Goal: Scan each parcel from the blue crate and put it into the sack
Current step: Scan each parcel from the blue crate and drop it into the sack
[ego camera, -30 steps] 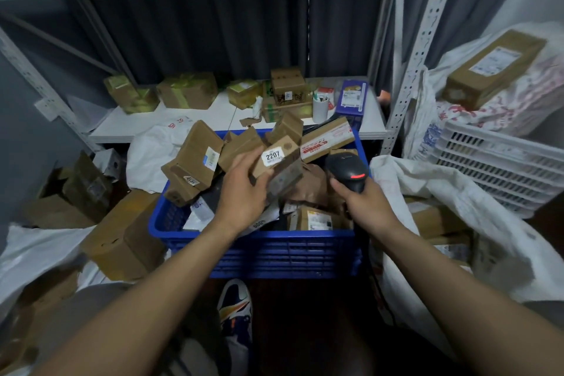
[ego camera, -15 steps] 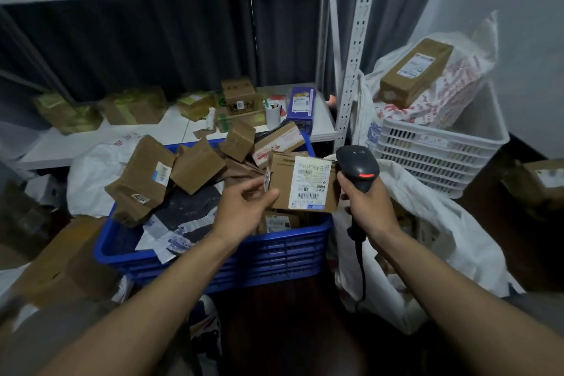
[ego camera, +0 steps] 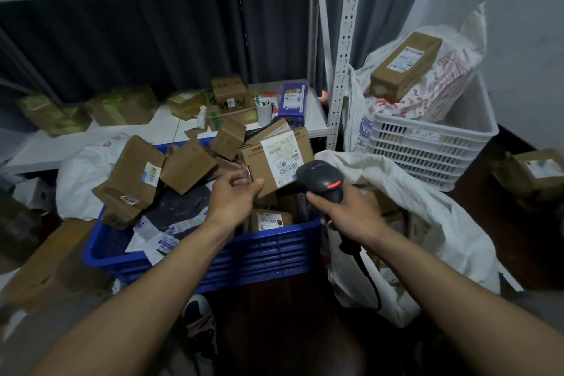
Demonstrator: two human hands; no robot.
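Centre-left, crate [ego camera: 274, 253] heaped with brown boxes and grey mailers; left hand [ego camera: 233, 200] pinches the lower corner of one box [ego camera: 265, 165] between thumb and fingers, holding it tilted above the crate's right end with its white label facing the camera. Just right of it, right hand [ego camera: 351, 212] wraps the handle of a black scanner [ego camera: 323, 178], red light lit, head close against the label's lower edge, cable hanging down. White sack [ego camera: 427, 201] stands open just beside the crate's right end, boxes inside; white basket [ego camera: 433, 146] behind it.
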